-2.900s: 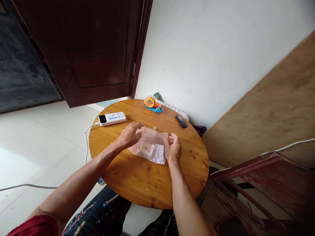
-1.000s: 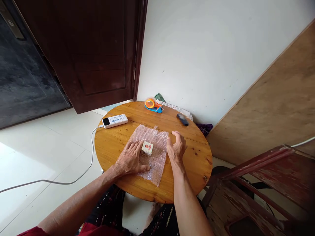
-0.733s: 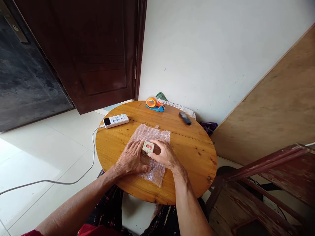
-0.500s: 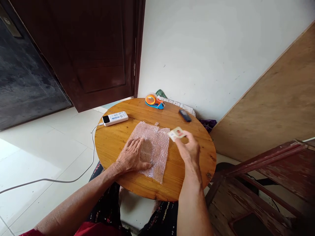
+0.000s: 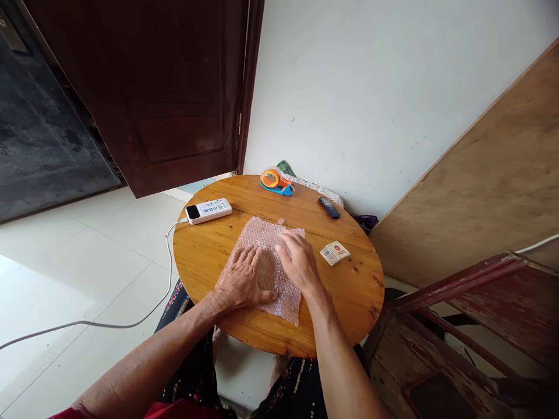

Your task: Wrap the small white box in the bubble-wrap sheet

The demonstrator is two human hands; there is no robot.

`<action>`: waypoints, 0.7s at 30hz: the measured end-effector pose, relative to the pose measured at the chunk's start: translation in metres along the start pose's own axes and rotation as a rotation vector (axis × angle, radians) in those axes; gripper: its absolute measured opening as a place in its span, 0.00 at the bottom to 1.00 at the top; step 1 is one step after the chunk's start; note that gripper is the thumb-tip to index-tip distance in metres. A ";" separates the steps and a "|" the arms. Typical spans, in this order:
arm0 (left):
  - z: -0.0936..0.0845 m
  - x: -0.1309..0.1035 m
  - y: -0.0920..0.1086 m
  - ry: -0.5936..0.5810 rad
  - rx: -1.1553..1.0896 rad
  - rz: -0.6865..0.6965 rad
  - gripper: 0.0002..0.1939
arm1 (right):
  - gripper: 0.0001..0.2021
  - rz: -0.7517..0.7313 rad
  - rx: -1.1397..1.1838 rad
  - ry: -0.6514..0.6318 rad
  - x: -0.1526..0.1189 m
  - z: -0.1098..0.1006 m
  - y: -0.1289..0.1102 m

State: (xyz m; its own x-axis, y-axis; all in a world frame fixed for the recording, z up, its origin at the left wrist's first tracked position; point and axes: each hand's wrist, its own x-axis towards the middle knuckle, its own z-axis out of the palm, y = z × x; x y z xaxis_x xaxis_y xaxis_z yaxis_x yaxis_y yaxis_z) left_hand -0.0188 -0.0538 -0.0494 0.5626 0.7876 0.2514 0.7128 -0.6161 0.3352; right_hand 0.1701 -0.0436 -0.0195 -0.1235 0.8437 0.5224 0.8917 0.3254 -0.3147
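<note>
A sheet of bubble wrap [image 5: 286,297] lies on the round wooden table [image 5: 340,314]. Pressed flat on its left part is my left hand [image 5: 243,278], fingers apart and thumb out to the right, holding nothing. My right hand [image 5: 299,262] is over the upper right part of the wrap, fingers bent and thumb apart, with nothing visible in it. Whether its fingertips touch the wrap is unclear. To the right of that hand a small pale box [image 5: 335,253] with red print rests on the wood.
An orange and blue tape dispenser [image 5: 277,181] stands at the table's far edge, a dark blurred object [image 5: 329,208] to its right. At the left edge lies a white device [image 5: 209,210] with a cable [image 5: 169,273]. Beyond are a wall and a door.
The small box has left my right hand and now lies on the table. My right hand has moved left over the bubble wrap. My left hand stays pressed on the wrap.
</note>
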 end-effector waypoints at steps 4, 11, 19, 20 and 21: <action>-0.001 -0.001 0.002 -0.018 -0.001 0.027 0.52 | 0.18 0.013 -0.116 -0.255 -0.004 0.023 0.003; -0.008 -0.007 0.006 -0.058 0.002 0.044 0.43 | 0.18 0.014 -0.211 -0.307 0.007 0.014 0.019; -0.010 -0.024 0.000 -0.088 -0.088 0.082 0.40 | 0.21 0.115 -0.359 -0.271 0.009 0.024 0.027; -0.009 -0.026 0.000 -0.080 -0.095 0.078 0.40 | 0.21 0.108 -0.359 -0.273 0.008 0.024 0.027; -0.008 -0.028 0.000 -0.074 -0.101 0.074 0.38 | 0.21 0.103 -0.359 -0.277 0.006 0.023 0.028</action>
State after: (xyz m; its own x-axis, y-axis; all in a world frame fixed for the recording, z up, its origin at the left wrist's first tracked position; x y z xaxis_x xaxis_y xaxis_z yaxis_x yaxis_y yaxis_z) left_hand -0.0382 -0.0756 -0.0493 0.6445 0.7346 0.2123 0.6243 -0.6658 0.4085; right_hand 0.1838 -0.0192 -0.0434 -0.0945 0.9621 0.2559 0.9937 0.1066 -0.0337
